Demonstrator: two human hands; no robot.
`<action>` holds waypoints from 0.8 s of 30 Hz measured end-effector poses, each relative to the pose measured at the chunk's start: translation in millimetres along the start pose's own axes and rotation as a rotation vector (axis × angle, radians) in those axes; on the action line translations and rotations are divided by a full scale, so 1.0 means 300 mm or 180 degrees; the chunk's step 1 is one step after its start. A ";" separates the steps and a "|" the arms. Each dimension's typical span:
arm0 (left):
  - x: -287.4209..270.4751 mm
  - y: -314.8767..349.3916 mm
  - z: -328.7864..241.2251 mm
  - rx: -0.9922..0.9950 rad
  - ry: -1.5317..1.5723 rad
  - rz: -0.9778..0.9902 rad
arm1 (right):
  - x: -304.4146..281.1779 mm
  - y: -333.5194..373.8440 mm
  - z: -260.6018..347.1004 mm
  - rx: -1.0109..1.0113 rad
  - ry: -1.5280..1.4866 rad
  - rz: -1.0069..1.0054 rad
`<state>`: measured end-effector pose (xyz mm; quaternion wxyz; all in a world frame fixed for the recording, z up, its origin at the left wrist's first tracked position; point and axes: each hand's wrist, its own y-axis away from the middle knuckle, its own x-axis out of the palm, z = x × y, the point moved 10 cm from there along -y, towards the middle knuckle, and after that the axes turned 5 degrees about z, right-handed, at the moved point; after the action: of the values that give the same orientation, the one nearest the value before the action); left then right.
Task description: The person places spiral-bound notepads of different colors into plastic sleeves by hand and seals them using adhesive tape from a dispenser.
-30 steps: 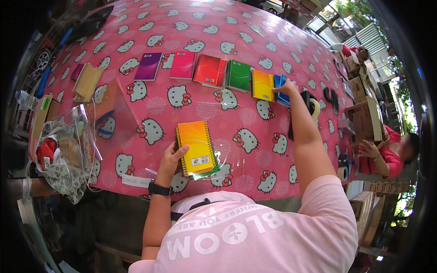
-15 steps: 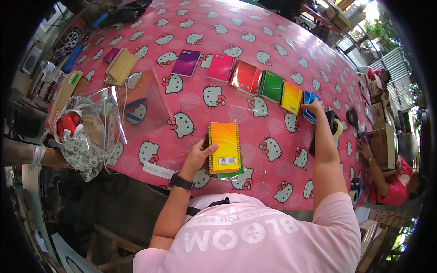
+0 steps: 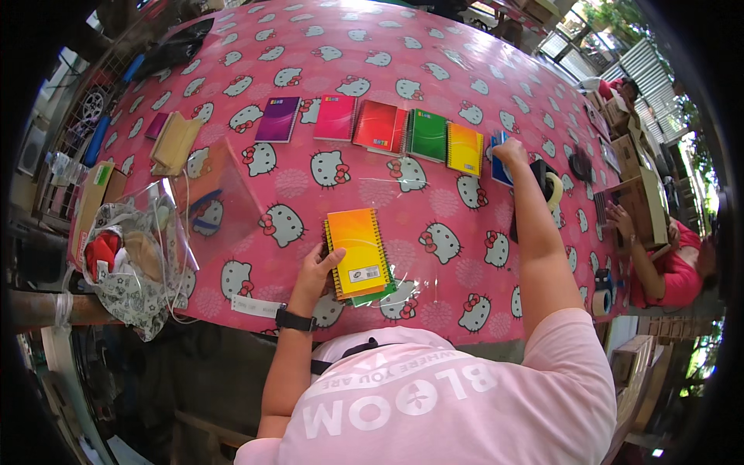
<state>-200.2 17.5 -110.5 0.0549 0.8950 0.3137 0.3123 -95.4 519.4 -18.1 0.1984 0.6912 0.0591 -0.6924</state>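
My left hand (image 3: 312, 273) grips the left edge of a small stack of spiral notebooks near the front of the table. A yellow-orange notebook (image 3: 358, 249) with a white label lies on top, and a green notebook (image 3: 378, 295) peeks out beneath. With my right arm stretched far forward, my right hand (image 3: 509, 152) has its fingers closed on a blue notebook (image 3: 501, 171) at the right end of a row. Leftward from it lie yellow (image 3: 465, 148), green (image 3: 428, 135), red (image 3: 377, 125), pink (image 3: 335, 118) and purple (image 3: 277, 119) notebooks. My hand partly covers the blue one.
A pink patterned cloth (image 3: 294, 186) covers the table. Rolls of tape (image 3: 555, 192) and a dark object sit beside my right forearm. Left are a clear plastic bag (image 3: 132, 256), a tan pad (image 3: 177, 143) and a cardboard box (image 3: 89, 213). Another person (image 3: 666, 267) handles boxes at right.
The view has shifted, moving the row leftward in the picture. My right hand has closed further over the blue notebook. The stack under my left hand is turned slightly, its far end leaning left.
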 end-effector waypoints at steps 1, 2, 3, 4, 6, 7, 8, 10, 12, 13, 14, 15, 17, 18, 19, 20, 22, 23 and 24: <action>-0.004 -0.004 0.004 -0.0039 -0.0019 0.0016 | -0.026 0.004 -0.007 0.0023 0.0014 -0.0174; -0.013 -0.004 0.005 -0.0085 -0.0039 0.0023 | -0.041 0.006 -0.017 0.0042 0.0031 -0.0337; -0.016 -0.004 0.011 -0.0132 -0.0058 0.0030 | -0.053 0.011 -0.030 0.0061 0.0049 -0.0500; -0.015 -0.002 0.014 -0.0116 -0.0072 0.0016 | -0.056 0.024 -0.039 -0.0022 0.0059 -0.0627; 0.006 -0.006 0.004 -0.0069 -0.0106 0.0025 | -0.066 0.037 -0.087 -0.0164 0.0077 -0.0914; 0.017 -0.010 0.005 -0.0066 -0.0079 0.0057 | -0.090 0.036 -0.112 -0.0241 0.0101 -0.1085; 0.020 -0.010 0.003 -0.0056 -0.0054 0.0071 | -0.125 0.046 -0.114 -0.0335 0.0120 -0.1249; 0.024 -0.008 0.002 -0.0065 -0.0004 0.0075 | -0.199 0.095 -0.088 -0.0681 0.0047 -0.1383; 0.004 0.009 -0.004 -0.0089 0.0054 -0.0011 | -0.318 0.225 0.045 -0.1238 -0.0160 -0.1287; 0.003 0.007 0.000 -0.0108 0.0070 0.0028 | -0.343 0.289 0.101 -0.1346 -0.0406 -0.0846; -0.001 0.001 0.007 -0.0140 0.0079 0.0047 | -0.352 0.369 0.163 -0.1449 -0.0658 -0.0377; -0.011 0.005 0.014 -0.0181 0.0072 0.0049 | -0.375 0.475 0.242 -0.1789 -0.0641 -0.0135; -0.011 -0.002 0.016 -0.0149 -0.0008 0.0035 | -0.364 0.650 0.369 -0.2440 -0.0842 0.0400; -0.004 -0.013 0.017 -0.0114 -0.0034 0.0054 | -0.347 0.722 0.425 -0.2749 -0.1030 0.0708; -0.010 -0.014 0.008 -0.0017 -0.0054 0.0024 | -0.323 0.791 0.480 -0.3059 -0.1217 0.1021; -0.008 -0.013 0.012 -0.0035 -0.0030 0.0038 | -0.301 0.857 0.529 -0.3427 -0.1212 0.1246; -0.004 -0.016 0.010 -0.0053 0.0015 0.0077 | -0.257 0.981 0.608 -0.4166 -0.1175 0.1676; -0.015 -0.014 0.010 -0.0003 -0.0087 0.0101 | -0.232 0.987 0.632 -0.3966 -0.1662 0.1959; -0.018 -0.017 0.014 0.0041 -0.0188 0.0147 | -0.199 0.987 0.644 -0.3725 -0.2139 0.2224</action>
<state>-203.7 18.6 -118.3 0.0512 0.9112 0.2932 0.2848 -172.3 191.6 104.9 0.7478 0.2036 0.1308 -0.6183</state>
